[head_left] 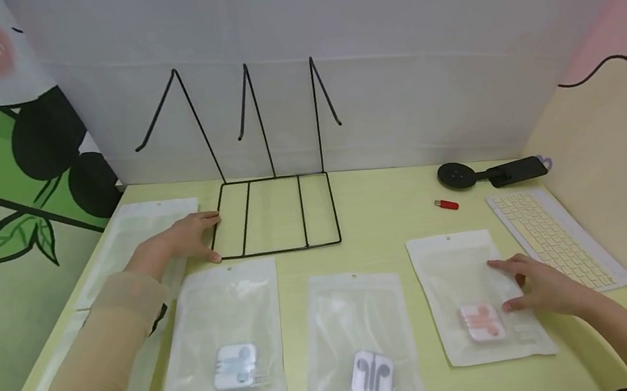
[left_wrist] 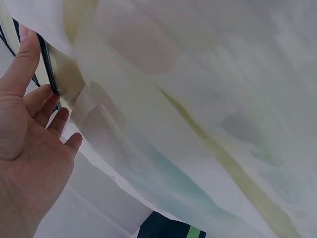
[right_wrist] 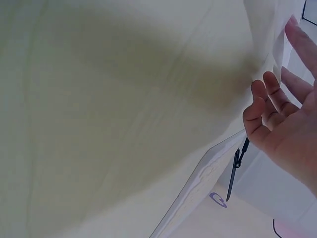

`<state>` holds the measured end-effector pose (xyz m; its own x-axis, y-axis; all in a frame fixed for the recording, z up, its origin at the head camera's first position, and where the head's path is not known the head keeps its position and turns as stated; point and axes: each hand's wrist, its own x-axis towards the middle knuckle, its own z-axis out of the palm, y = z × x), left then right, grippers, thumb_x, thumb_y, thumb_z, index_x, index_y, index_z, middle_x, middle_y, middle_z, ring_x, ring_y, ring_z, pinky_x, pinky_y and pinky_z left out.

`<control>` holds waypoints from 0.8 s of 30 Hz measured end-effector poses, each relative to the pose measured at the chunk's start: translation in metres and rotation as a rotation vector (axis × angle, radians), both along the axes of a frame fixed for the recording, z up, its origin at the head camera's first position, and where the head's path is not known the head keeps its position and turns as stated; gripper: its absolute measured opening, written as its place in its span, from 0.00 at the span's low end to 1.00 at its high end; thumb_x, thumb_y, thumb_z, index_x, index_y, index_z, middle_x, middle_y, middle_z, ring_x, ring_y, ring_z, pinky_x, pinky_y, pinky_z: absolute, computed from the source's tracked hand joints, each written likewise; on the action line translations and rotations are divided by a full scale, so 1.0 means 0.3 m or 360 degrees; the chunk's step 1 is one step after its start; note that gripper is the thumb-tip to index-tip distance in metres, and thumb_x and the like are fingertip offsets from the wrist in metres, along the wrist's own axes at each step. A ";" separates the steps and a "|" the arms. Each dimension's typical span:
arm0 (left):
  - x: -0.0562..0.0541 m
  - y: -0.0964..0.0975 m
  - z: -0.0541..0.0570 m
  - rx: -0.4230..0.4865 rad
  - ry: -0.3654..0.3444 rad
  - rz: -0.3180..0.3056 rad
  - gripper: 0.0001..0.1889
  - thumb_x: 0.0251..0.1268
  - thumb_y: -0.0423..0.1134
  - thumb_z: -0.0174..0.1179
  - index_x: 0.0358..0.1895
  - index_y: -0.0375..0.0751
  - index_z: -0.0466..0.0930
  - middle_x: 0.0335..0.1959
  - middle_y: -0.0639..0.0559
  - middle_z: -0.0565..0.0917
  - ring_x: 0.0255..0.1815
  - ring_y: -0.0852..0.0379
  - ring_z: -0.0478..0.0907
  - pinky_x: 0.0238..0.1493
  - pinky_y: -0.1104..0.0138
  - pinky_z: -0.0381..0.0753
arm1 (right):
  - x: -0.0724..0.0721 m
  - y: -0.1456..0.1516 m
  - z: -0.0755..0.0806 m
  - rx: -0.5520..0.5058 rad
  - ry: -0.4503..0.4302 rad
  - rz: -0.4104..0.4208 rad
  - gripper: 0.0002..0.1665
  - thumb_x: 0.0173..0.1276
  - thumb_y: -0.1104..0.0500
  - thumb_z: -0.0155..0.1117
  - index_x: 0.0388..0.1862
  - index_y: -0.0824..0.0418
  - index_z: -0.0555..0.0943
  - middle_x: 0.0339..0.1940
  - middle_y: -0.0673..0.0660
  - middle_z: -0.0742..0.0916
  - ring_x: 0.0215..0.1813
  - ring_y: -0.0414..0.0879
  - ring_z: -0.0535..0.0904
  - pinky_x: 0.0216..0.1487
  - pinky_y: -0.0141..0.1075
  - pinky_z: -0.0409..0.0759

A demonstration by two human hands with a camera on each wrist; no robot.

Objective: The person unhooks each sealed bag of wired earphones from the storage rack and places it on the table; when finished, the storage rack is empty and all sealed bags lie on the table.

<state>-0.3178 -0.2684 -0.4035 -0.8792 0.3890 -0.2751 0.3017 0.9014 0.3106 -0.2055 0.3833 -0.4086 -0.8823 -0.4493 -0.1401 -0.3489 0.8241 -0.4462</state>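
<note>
A black wire rack (head_left: 302,210) stands at the back middle of the table, three bent hooks rising behind its flat base. My left hand (head_left: 178,242) is at the base's left side, thumb near the front corner and fingers along the side wire. On the right my right hand (head_left: 542,283) touches the right edge of a clear pouch (head_left: 450,270), forefinger and thumb spread well apart. Inside that pouch is a pink earphone case (head_left: 482,323). Another pouch (head_left: 228,314) with a blue earphone case (head_left: 235,367) lies nearest the rack's front left, beside a pouch (head_left: 354,310) with grey earphones (head_left: 372,376).
More pouches (head_left: 146,246) line the left table edge under my left forearm. At the right lie a white keyboard (head_left: 557,238), a red USB stick (head_left: 446,205) and a black folding stand (head_left: 491,174). A white sheet (head_left: 426,99) hangs behind the table.
</note>
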 end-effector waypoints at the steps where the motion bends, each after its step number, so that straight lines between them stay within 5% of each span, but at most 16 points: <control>1: -0.002 0.001 -0.001 0.0000 0.0003 -0.0004 0.53 0.47 0.58 0.70 0.71 0.30 0.54 0.73 0.33 0.52 0.72 0.31 0.47 0.67 0.39 0.51 | -0.003 0.001 -0.001 -0.0004 -0.0010 0.0010 0.48 0.47 0.44 0.75 0.64 0.65 0.71 0.37 0.52 0.71 0.36 0.39 0.63 0.32 0.29 0.62; 13: -0.020 0.002 -0.024 0.0002 0.0000 -0.0017 0.52 0.48 0.56 0.70 0.71 0.29 0.54 0.73 0.33 0.52 0.72 0.31 0.46 0.67 0.40 0.51 | -0.028 0.002 0.017 0.0067 -0.0132 0.0035 0.47 0.48 0.41 0.74 0.65 0.61 0.71 0.35 0.55 0.68 0.34 0.42 0.61 0.30 0.30 0.61; 18: -0.025 0.004 -0.016 -0.0060 0.0050 -0.0046 0.51 0.48 0.56 0.70 0.70 0.28 0.57 0.72 0.32 0.54 0.72 0.30 0.47 0.67 0.39 0.50 | -0.058 -0.002 0.094 0.0075 -0.0108 0.0005 0.48 0.52 0.43 0.73 0.67 0.62 0.67 0.40 0.59 0.71 0.38 0.49 0.65 0.31 0.33 0.64; 24: -0.027 0.013 0.033 -0.0111 0.0098 0.0021 0.50 0.52 0.57 0.67 0.71 0.29 0.55 0.71 0.30 0.54 0.72 0.29 0.45 0.67 0.38 0.50 | -0.110 -0.042 0.233 0.0119 0.0109 -0.0001 0.49 0.55 0.42 0.71 0.70 0.61 0.63 0.43 0.60 0.72 0.38 0.48 0.65 0.31 0.33 0.65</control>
